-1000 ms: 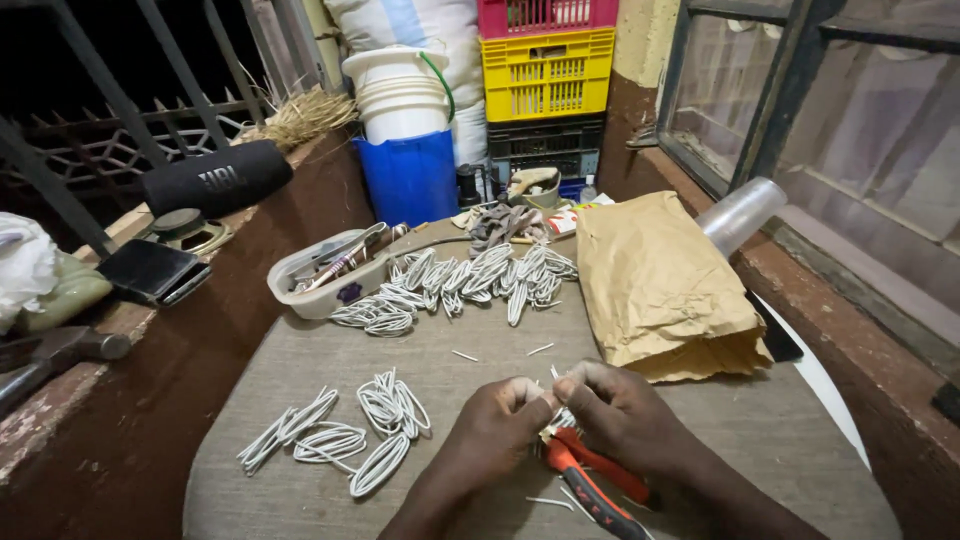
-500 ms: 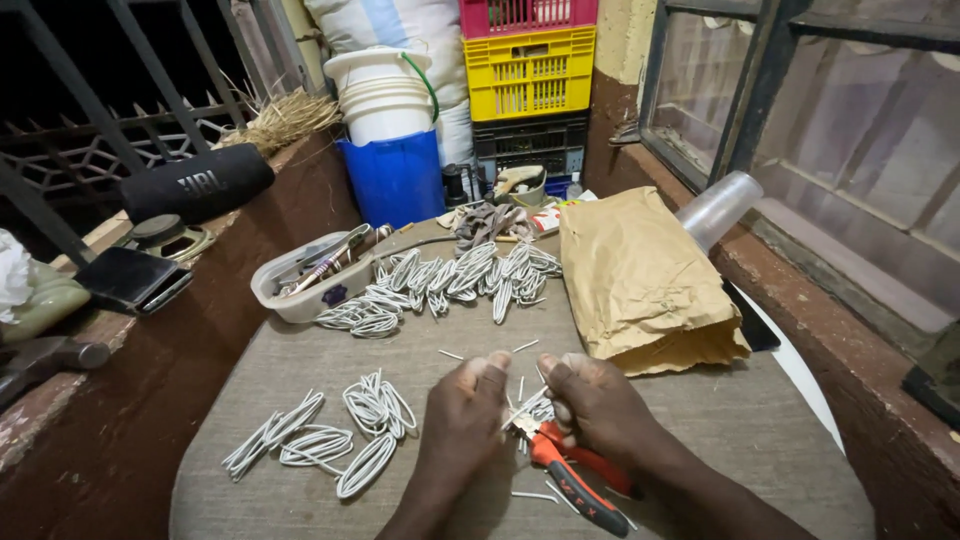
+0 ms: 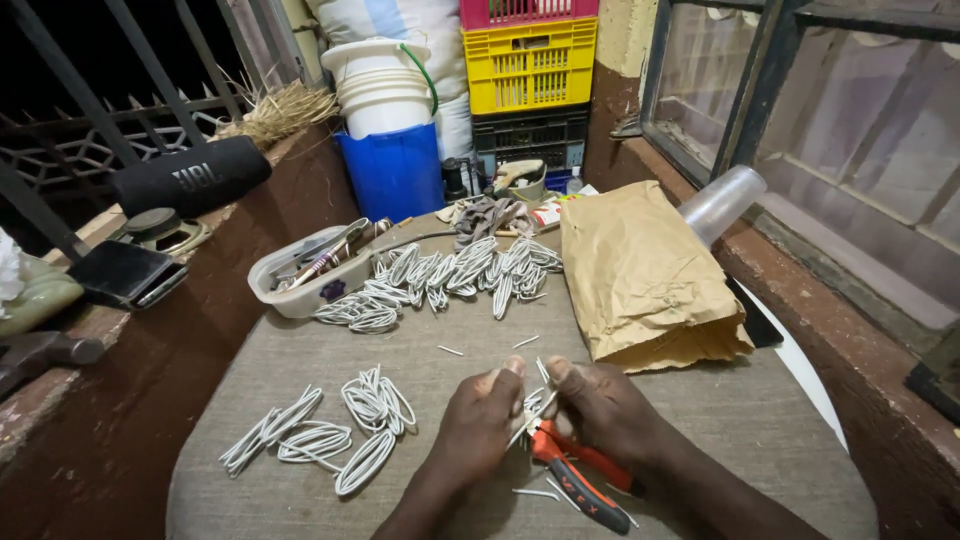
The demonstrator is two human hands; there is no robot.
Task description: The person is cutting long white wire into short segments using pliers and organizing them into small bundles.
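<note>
Both hands meet at the near middle of the cloth-covered table [image 3: 700,440]. The left hand [image 3: 478,420] and the right hand [image 3: 605,410] pinch a short piece of white wire [image 3: 532,412] between them, thumbs and forefingers closed on it from either side. The wire's long axis runs on a slant, from near-left up to far-right, and its free end pokes out just above the 2 thumbs. Neither hand is nearer to it than the other; each holds 1 end.

Orange-handled pliers [image 3: 575,478] lie on the cloth just near of the right hand, partly under it, handles pointing near and right. A few cut wire scraps [image 3: 535,492] lie beside them.

To the left sits a small group of looped white wire bundles [image 3: 340,430], well apart from the hands. A larger heap of wire bundles [image 3: 450,275] lies far across the table, beside a clear plastic tub [image 3: 300,295] of small tools. A crumpled brown paper bag [image 3: 645,280] rests to the right of the heap, with a clear plastic bottle [image 3: 722,203] behind it.

How much wire is held is hard to tell: the fingers cover most of it, and whether it is a single strand or a small folded loop cannot be made out. The pliers' jaws are hidden under the right hand. Both forearms are cut off by the near edge.
</note>
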